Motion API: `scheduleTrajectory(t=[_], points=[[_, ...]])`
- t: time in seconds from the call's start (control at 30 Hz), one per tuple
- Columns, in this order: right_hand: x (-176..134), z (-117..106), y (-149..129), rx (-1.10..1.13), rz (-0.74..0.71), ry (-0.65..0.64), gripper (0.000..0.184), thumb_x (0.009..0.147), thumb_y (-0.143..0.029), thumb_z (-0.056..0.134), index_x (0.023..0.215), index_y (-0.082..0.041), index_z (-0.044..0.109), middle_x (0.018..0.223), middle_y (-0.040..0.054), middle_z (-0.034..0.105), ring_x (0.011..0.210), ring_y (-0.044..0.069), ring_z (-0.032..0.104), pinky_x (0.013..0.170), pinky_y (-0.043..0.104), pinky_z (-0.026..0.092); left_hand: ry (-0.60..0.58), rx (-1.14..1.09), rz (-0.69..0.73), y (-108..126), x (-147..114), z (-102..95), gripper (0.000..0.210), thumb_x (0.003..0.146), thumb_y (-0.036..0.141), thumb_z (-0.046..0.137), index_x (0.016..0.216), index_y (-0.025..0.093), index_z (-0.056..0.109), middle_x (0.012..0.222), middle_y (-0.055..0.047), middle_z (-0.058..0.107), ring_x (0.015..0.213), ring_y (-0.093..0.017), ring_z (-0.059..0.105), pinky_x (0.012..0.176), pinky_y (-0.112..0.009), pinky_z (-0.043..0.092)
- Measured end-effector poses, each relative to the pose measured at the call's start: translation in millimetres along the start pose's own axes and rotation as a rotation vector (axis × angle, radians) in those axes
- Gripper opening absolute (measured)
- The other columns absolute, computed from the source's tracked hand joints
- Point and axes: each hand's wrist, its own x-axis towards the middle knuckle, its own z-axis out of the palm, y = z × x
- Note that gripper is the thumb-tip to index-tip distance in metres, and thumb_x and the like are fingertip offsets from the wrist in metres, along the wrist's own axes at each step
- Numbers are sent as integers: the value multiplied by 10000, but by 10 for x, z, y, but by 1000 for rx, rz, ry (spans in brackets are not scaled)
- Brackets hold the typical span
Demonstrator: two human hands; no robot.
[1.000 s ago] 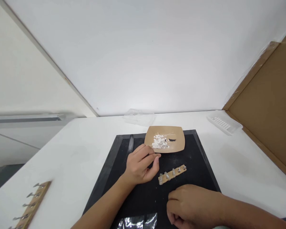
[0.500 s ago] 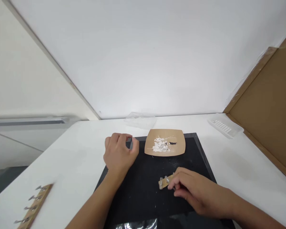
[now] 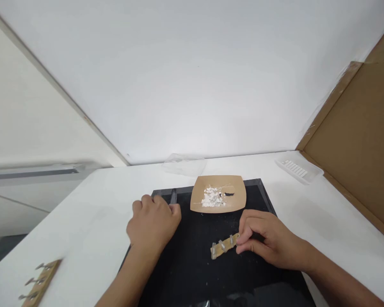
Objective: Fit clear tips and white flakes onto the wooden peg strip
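My right hand (image 3: 262, 238) is pinched at the right end of a small wooden hook strip (image 3: 228, 246) lying at a slant on a black mat (image 3: 192, 260). Several short greyish pegs stick out along the strip; my fingertips hide its far end. At the mat's upper left, my left hand (image 3: 154, 221) is curled with its back toward me. A dark narrow strip (image 3: 173, 195) shows just past its thumb; whether the fingers grip it is hidden. Behind both hands, a tan tray (image 3: 238, 204) holds a heap of white flakes (image 3: 212, 197) and a small black piece (image 3: 229, 194).
A wooden rack with metal hooks (image 3: 41, 283) lies at the lower left on the white table (image 3: 92, 230). Clear plastic film (image 3: 184, 165) rests by the back wall. A clear tray with white pieces (image 3: 299, 171) stands at right, beside a brown cardboard panel (image 3: 355, 140).
My left hand has drawn back toward me and left, exposing more of the dark strip. My right fingers have shifted right along the hook strip, uncovering another peg. The view has moved slightly.
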Motion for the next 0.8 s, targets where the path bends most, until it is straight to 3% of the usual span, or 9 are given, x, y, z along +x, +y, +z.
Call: scheduleTrajectory(t=[0.17,0.27,0.4,0.53,0.7,0.8], points=[[15,-12,53,2,24,100,159,1040,-300,675,901,-228,647,978,19,752,870,151,720,768,280,566,-253,-15,6,-240,36,236,442,848,483,525,760,123,766,957,-269,681,900,-455,665,631,-517,536],[22,-11,105,8,107,133,169,1062,-280,612,904,-227,637,980,27,775,901,166,741,794,295,579,-220,32,93,-300,36,307,445,851,475,515,670,148,755,922,-279,707,899,-458,684,755,-571,523],[48,-12,204,-89,208,201,193,1042,-311,648,869,-226,644,876,2,728,756,148,700,710,276,537,-136,45,151,-291,5,305,449,869,496,536,588,187,702,814,-222,714,879,-426,686,922,-657,439],[55,-5,294,-59,228,315,219,1032,-390,673,879,-233,669,845,3,696,719,158,697,691,293,551,-123,-49,163,-262,0,289,414,885,451,543,585,201,678,824,-195,711,888,-398,650,888,-749,386],[50,23,338,0,199,435,254,1018,-455,691,886,-239,697,830,19,700,720,180,698,682,313,580,-211,-27,131,-259,48,274,267,859,273,564,635,204,691,866,-168,706,930,-399,641,862,-733,399],[56,41,367,-33,266,445,264,1029,-478,664,927,-239,709,831,28,712,731,191,692,638,305,566,-175,4,127,-231,37,285,253,861,235,553,654,192,691,878,-169,703,910,-394,647,860,-715,404]])
